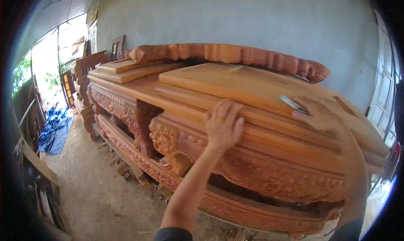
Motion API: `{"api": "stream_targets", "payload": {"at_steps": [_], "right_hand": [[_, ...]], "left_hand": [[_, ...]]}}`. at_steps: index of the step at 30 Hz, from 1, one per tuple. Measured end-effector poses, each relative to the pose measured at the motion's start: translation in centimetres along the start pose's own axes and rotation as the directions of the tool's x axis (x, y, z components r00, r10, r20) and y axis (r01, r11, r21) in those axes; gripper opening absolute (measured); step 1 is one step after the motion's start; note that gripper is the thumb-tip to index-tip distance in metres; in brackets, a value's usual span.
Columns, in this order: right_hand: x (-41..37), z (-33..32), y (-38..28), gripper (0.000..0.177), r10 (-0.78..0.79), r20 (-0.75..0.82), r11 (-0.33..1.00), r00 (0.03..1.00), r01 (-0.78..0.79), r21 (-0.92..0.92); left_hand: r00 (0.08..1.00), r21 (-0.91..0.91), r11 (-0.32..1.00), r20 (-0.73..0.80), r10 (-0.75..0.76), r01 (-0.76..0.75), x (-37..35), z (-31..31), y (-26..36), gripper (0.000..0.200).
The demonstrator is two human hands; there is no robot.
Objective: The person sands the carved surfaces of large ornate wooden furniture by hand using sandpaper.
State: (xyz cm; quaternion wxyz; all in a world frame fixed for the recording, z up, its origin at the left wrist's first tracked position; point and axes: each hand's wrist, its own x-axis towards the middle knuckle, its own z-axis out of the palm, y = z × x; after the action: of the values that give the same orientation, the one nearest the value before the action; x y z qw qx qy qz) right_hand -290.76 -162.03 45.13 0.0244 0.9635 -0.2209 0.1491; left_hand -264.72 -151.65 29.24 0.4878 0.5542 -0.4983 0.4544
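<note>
My left hand [224,125] lies on the moulded front edge of a wooden panel [206,75], fingers stretched out and a little apart, with nothing in them. Toward the right, my right hand [317,113] is closed around a pale folded sheet [293,103] that looks like sandpaper and is blurred by motion. The sheet is at the panel's top near the front edge. The panel lies on a large carved wooden piece of furniture [269,173] with scrolled legs and an open base. The palm hides part of the sheet.
Behind the panel lies a long, curved, carved wooden part [223,52] by the wall. Two smaller boards [130,70] are stacked to the left. Blue cloth [55,131] and leaning timber [38,161] line the left side. Wood scraps [126,169] lie on the floor beneath the furniture.
</note>
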Motion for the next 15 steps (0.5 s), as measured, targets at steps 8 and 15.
{"api": "stream_targets", "payload": {"at_steps": [8, 15], "right_hand": [[-24.8, -7.1, 21.7, 0.051, 0.635, -0.193, 0.761, 0.748, -0.648, -0.010], [-43.8, -9.2, 36.4, 0.060, -0.261, -0.778, 0.055, 0.571, -0.796, -0.603]], "left_hand": [[0.997, 0.025, 0.997, 0.030, -0.068, 0.068, 0.1, -0.1, 2.6, 0.032], [0.992, 0.044, 0.991, -0.007, -0.123, 0.123, -0.4, 0.1, 3.8, 0.032]]}}
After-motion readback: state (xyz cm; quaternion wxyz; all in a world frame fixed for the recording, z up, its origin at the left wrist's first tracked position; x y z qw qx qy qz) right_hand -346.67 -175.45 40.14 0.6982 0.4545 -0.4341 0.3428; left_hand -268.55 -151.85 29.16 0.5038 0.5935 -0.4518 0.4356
